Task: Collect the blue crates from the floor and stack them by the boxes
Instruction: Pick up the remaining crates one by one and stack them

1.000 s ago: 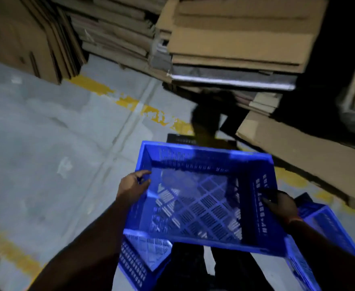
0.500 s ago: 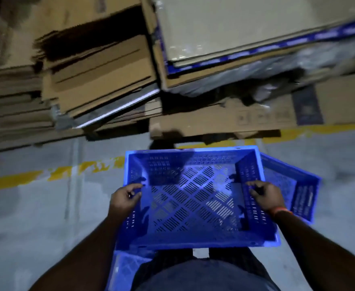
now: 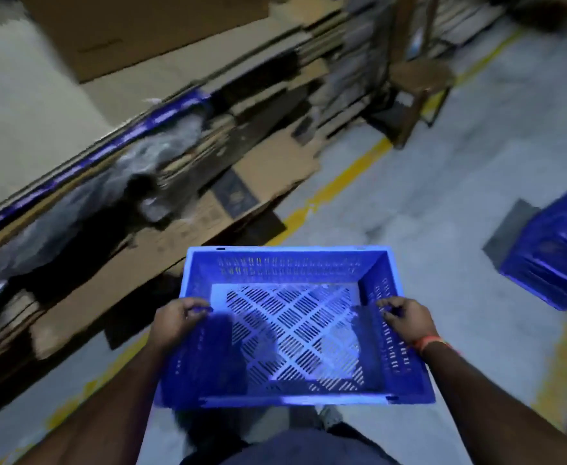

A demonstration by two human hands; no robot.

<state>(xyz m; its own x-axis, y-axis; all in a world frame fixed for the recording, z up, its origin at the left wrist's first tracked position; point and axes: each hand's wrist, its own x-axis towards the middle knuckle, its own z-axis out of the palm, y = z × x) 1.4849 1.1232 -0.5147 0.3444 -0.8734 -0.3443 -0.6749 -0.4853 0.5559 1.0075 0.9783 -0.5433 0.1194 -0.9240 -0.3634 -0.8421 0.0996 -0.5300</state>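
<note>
Above the floor point(image 3: 443, 203), left hand point(image 3: 174, 322) and right hand point(image 3: 407, 318) gripping blue crate point(image 3: 292, 330) sides, seemingly level

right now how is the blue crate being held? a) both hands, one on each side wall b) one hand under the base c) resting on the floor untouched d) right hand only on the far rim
a: the left hand grips the left wall and the right hand grips the right wall of the blue crate, which is carried above the floor.
</note>
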